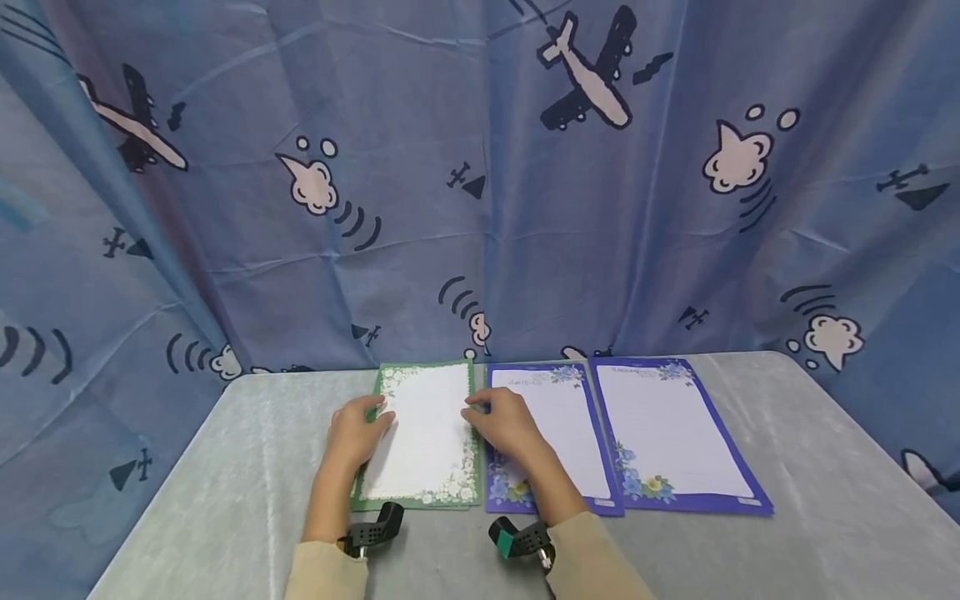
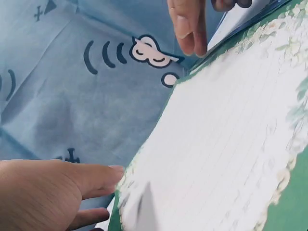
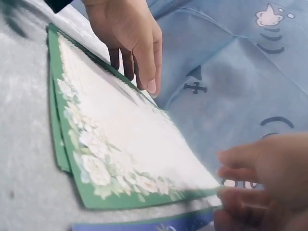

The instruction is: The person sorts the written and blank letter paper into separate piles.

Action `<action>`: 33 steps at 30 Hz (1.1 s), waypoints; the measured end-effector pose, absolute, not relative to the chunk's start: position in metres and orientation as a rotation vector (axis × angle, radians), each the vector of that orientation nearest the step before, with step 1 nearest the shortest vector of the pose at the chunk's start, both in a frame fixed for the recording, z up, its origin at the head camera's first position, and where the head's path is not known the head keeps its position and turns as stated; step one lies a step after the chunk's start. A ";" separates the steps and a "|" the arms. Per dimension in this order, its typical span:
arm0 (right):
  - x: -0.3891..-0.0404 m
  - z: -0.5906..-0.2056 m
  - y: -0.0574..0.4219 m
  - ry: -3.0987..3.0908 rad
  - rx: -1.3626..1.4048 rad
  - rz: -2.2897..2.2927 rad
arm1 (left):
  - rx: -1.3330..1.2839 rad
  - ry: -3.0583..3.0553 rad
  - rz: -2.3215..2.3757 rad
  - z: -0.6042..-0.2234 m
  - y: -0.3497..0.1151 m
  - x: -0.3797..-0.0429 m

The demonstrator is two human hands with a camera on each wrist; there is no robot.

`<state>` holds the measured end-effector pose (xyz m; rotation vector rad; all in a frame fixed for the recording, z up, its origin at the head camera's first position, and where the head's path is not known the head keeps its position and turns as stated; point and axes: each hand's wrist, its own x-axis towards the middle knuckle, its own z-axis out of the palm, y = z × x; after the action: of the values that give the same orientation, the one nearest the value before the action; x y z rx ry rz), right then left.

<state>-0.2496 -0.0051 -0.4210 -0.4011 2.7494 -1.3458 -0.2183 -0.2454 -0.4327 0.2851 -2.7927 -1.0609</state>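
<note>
A white sheet with a green floral border (image 1: 427, 433) lies on top of another green-edged sheet, their edges slightly offset. My left hand (image 1: 356, 432) is at its left edge, fingertips touching the margin with thumb and fingers apart. On the opposite side my right hand (image 1: 504, 421) has its fingertips at the right edge, thumb towards the paper. The right wrist view shows the right fingers (image 3: 240, 159) beside a corner of the top sheet (image 3: 125, 134); firm contact is hard to make out. In the left wrist view the left fingers (image 2: 103, 178) are nearly straight.
Right of the green sheets lies a purple-bordered floral sheet (image 1: 558, 425), partly under my right forearm. Another purple-bordered sheet (image 1: 675, 433) adjoins it farther right. All lie on a pale grey cloth-covered table (image 1: 247, 467), with a blue patterned curtain (image 1: 420, 167) behind.
</note>
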 end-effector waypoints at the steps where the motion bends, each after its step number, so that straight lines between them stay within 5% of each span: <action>1: -0.249 -0.420 -0.004 2.752 -0.386 -1.352 | 0.285 -2.786 -1.084 -0.431 -0.243 -0.218; 16: -0.237 -0.422 0.027 2.992 -0.423 -1.221 | -0.024 -2.679 -1.330 -0.413 -0.173 -0.223; 33: -0.234 -0.437 0.110 3.111 -0.264 -1.343 | -0.269 -2.711 -1.144 -0.445 -0.124 -0.222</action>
<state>-0.2343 0.1102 -0.4373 -0.2639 3.1108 -1.3428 -0.2220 -0.1242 -0.4445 -0.2688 -2.7105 -1.1436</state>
